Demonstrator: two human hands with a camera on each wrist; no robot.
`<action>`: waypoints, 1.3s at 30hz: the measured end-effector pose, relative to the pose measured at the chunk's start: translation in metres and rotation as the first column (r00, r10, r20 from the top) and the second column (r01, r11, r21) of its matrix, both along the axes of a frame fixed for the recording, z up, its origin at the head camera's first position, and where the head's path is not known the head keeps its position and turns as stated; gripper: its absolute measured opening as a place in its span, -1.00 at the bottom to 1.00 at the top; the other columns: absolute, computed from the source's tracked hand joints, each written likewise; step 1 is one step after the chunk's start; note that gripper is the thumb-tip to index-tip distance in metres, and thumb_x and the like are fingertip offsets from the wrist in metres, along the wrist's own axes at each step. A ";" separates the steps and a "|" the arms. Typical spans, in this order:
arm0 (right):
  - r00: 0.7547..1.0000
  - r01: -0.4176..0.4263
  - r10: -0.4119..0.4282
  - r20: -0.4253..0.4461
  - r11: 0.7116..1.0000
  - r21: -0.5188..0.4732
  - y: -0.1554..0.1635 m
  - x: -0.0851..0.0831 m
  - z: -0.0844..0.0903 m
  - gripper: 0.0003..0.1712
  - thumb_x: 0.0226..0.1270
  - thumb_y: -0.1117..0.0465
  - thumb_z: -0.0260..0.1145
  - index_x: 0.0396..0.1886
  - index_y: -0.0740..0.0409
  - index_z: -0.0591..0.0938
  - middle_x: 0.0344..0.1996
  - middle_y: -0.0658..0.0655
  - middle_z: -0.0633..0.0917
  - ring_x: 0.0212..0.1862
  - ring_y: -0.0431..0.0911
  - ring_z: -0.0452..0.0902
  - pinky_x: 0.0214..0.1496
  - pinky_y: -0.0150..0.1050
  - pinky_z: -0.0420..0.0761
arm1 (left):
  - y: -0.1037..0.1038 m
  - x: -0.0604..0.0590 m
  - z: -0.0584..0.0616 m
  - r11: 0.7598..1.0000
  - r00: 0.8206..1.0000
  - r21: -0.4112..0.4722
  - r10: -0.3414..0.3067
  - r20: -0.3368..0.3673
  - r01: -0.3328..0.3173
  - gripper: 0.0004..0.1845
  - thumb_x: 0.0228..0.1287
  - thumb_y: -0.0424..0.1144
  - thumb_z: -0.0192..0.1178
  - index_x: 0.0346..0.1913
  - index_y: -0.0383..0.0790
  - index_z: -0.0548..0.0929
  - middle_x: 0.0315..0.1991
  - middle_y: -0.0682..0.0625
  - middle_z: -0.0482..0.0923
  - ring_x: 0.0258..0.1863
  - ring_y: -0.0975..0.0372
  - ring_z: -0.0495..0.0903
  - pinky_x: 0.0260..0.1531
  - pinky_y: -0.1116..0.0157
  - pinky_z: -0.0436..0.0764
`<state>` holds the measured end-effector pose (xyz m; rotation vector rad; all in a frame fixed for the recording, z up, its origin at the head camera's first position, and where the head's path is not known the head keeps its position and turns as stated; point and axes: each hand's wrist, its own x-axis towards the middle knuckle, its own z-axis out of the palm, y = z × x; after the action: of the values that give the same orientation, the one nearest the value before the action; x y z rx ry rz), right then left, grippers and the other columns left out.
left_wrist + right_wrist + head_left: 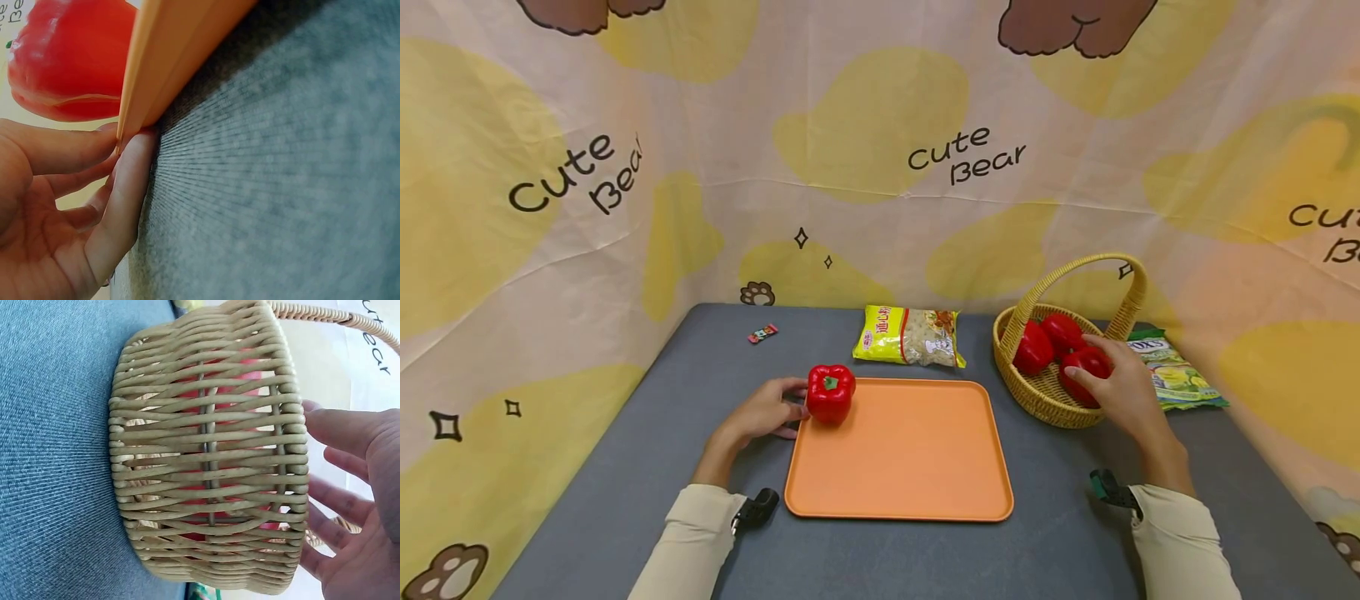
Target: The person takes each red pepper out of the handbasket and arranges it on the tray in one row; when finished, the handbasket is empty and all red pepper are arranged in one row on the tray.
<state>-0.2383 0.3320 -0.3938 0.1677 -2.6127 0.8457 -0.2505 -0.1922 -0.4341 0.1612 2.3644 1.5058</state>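
A red bell pepper [831,396] stands with its stem up at the upper left corner of the orange tray [902,450]. My left hand [767,408] is at that corner; the left wrist view shows its thumb and a finger pinching the tray's rim [140,75], just beside the pepper. On the right, my right hand [1126,387] reaches into the yellow wicker basket [1041,408] and grips a red bell pepper [1093,362] lying there. Two more red peppers [1033,348] lie beside it. In the right wrist view the basket's wall [206,456] mostly hides the peppers.
A yellow bag of dry food [910,336] lies behind the tray. A small wrapped snack [763,333] lies at the back left of the grey table [632,467]. Beside the basket is a green packet [1180,375], partly hidden by my right hand. The basket's handle [1078,262] arches upright.
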 end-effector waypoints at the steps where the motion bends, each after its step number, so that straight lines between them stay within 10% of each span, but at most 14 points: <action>1: 1.000 0.002 -0.002 0.011 1.000 0.002 0.001 0.000 0.000 -0.28 0.25 0.04 0.39 0.32 0.28 0.42 0.22 0.47 0.42 0.17 0.40 0.31 0.03 0.43 0.40 | 0.000 0.000 0.000 1.000 1.000 -0.001 0.005 0.002 -0.005 -0.43 0.25 -0.42 0.16 0.34 -0.37 0.36 0.18 -0.27 0.45 -0.10 0.06 0.65 -0.32 0.15 0.73; 39: 0.988 -0.063 0.045 0.148 0.990 0.123 -0.001 -0.008 -0.010 -0.08 0.11 0.03 0.50 0.34 0.40 0.33 0.17 0.54 0.41 0.12 0.40 0.31 0.00 0.36 0.48 | 0.000 -0.003 -0.004 1.000 1.000 0.003 -0.001 0.001 0.001 -0.46 0.26 -0.42 0.14 0.33 -0.34 0.38 0.18 -0.27 0.44 -0.07 0.04 0.64 -0.32 0.14 0.73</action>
<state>-0.2468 0.3311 -0.4042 0.2208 -2.8123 0.7345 -0.2538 -0.1926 -0.4378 0.1628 2.3612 1.5080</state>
